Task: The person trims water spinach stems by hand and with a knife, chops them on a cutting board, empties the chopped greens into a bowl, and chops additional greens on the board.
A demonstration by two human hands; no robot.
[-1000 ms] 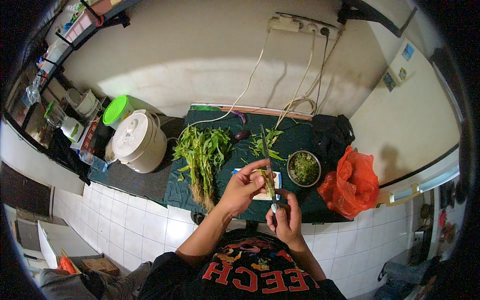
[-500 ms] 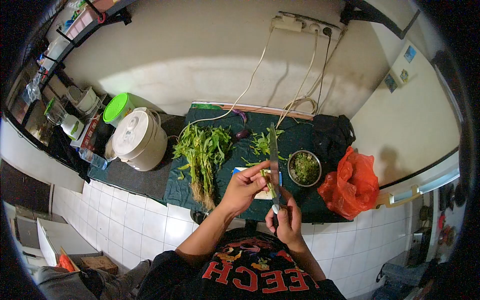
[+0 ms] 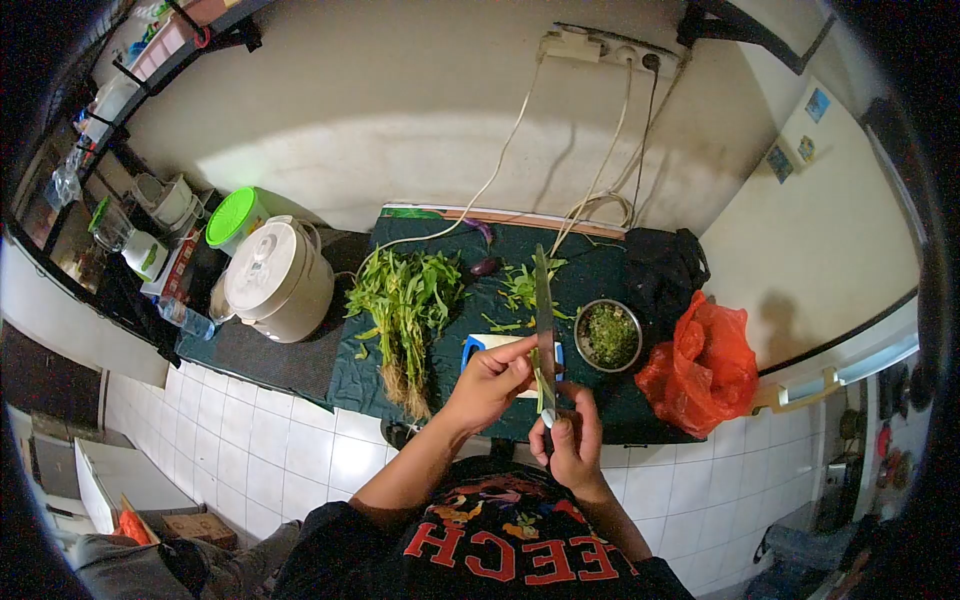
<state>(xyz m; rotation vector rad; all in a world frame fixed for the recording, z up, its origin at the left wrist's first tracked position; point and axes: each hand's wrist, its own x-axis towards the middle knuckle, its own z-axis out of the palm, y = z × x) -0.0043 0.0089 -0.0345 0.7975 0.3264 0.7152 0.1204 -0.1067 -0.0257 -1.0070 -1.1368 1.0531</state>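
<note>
Left hand (image 3: pixel 488 388): fingertips at slim green stalk (image 3: pixel 541 388), grip unclear, index shifted nearer | Right hand (image 3: pixel 568 446): clamped on long steel knife (image 3: pixel 545 310) | Blue-edged white board (image 3: pixel 482 345): beneath, far-left corner more exposed

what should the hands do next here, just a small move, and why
I'd probably have the right hand ease the knife slightly away from the left hand before any cut: the blade stands upright, and the left index fingertip looks very close to it, with the green stem pinched right beside the blade.
</note>
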